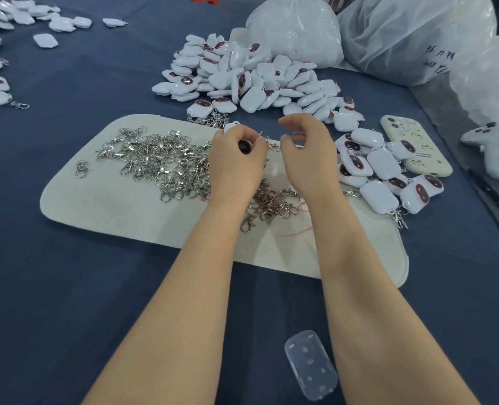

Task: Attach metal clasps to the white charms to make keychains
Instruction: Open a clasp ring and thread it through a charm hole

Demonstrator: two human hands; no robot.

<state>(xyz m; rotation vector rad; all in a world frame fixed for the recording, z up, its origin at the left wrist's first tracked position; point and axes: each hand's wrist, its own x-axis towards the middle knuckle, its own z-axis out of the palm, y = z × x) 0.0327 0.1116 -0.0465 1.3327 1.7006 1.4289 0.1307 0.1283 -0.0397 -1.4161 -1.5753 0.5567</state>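
Nearest the lens, a clear moulded plastic shell (pixel 311 365) lies between the two forearms on the dark blue table cloth (pixel 67 287). At the far right stand translucent white plastic bags (pixel 412 39). A cream, round-cornered fabric mat (pixel 111 209) covers the centre of the table. Beyond it lies a heap of white rounded plastic charms with dark oval faces (pixel 251 74). On the mat rests a tangled pile of silver metal swivel clasps (pixel 160 162). Charms with clasps fitted (pixel 382 176) are grouped at the mat's right edge, touching a cream-cased phone (pixel 417 147). The left hand (pixel 236 162), fingers curled, grips one white charm (pixel 232 127) above the mat, with a single clasp (pixel 272 145) just beside its fingertips. The right hand (pixel 306 156) hovers near, fingers loosely curled, thumb and forefinger apart, holding nothing visible.
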